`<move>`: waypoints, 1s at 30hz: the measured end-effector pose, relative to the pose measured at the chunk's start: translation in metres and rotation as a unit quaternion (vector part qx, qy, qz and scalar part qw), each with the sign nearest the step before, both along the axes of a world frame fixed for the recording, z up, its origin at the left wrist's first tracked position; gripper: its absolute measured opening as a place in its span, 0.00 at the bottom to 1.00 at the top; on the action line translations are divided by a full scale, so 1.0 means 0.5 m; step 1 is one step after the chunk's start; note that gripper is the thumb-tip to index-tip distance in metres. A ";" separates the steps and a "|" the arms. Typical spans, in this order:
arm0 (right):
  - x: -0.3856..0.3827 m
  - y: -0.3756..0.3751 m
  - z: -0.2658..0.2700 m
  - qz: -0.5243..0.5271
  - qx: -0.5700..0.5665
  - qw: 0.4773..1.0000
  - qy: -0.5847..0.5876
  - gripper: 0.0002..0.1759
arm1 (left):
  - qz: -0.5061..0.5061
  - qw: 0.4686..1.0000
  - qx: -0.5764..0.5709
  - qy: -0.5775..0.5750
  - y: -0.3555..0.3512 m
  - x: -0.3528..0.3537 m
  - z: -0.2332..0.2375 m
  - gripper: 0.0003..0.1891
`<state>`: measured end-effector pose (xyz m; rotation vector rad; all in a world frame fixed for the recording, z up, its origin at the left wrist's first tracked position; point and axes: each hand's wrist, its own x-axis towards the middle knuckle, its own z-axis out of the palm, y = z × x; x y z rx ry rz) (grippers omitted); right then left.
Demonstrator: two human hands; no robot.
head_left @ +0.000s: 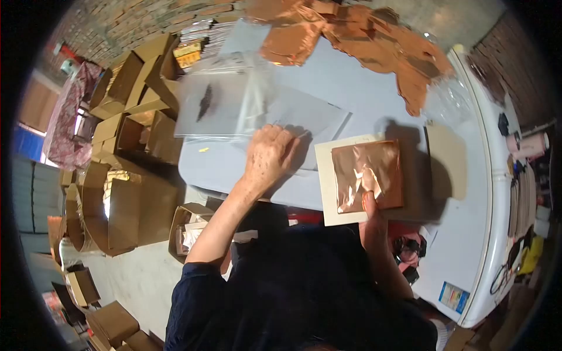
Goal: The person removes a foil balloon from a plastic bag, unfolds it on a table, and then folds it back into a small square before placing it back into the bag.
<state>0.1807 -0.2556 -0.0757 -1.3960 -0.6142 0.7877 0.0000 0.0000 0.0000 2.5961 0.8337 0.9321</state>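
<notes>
My left hand (270,153) lies at the near edge of a pile of clear plastic bags (225,111), its fingers curled closed on the edge of a bag; the fingertips are partly hidden. In my right hand (374,219) is a square cream board (326,202) with a square of shiny copper-coloured foil (366,158) lying on top. The thumb presses on the foil's lower edge, and the fingers are out of sight beneath the board. The foil is creased around its middle. A second cream board (448,161) lies to the right, partly in shadow.
Crumpled copper-coloured sheets (374,44) spread along the far side of the white table (345,88). Open cardboard boxes (140,205) are stacked on the left. A crumpled clear plastic wrapper (448,102) lies at the back right. The white raised edge (497,175) runs down the right side.
</notes>
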 end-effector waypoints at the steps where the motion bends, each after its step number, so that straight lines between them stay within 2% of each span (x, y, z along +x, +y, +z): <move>1: 0.009 -0.023 -0.022 0.039 -0.044 0.975 -0.213 0.35 | -0.029 0.999 -0.016 -0.014 -0.013 0.006 0.003 0.05; 3: 0.021 -0.072 -0.042 0.067 -0.110 0.902 -0.412 0.30 | -0.081 0.995 -0.045 -0.042 -0.053 0.029 -0.022 0.06; 4: 0.031 -0.067 -0.011 0.052 -0.128 0.897 -0.420 0.28 | -0.103 0.991 -0.054 -0.068 -0.065 0.046 -0.038 0.06; 7: 0.024 -0.080 0.003 -0.024 -0.096 0.939 -0.330 0.33 | -0.153 0.985 -0.053 -0.056 -0.089 0.051 -0.075 0.08; 8: 0.016 -0.079 0.015 -0.045 -0.074 0.971 -0.224 0.34 | -0.161 0.986 -0.044 -0.030 -0.093 0.049 -0.082 0.10; 11: 0.020 -0.074 0.030 -0.058 -0.096 0.980 -0.164 0.33 | -0.173 0.985 -0.020 0.006 -0.105 0.052 -0.070 0.15; 15: 0.030 -0.067 0.027 -0.058 -0.126 0.952 -0.273 0.31 | -0.181 0.983 0.015 0.034 -0.118 0.055 -0.045 0.23; 18: 0.033 -0.058 0.032 -0.073 -0.120 0.937 -0.320 0.29 | -0.168 0.985 0.010 0.035 -0.120 0.058 -0.056 0.24; 24: 0.032 -0.045 0.063 -0.086 -0.103 0.970 -0.202 0.28 | -0.161 0.986 -0.035 0.024 -0.119 0.059 -0.045 0.16; 26: 0.034 -0.048 0.062 -0.070 -0.121 0.961 -0.239 0.28 | -0.157 0.986 -0.053 0.028 -0.119 0.060 -0.041 0.13; 30: 0.038 -0.091 0.025 0.006 -0.162 0.905 -0.394 0.28 | -0.144 0.986 -0.070 0.051 -0.120 0.068 -0.039 0.08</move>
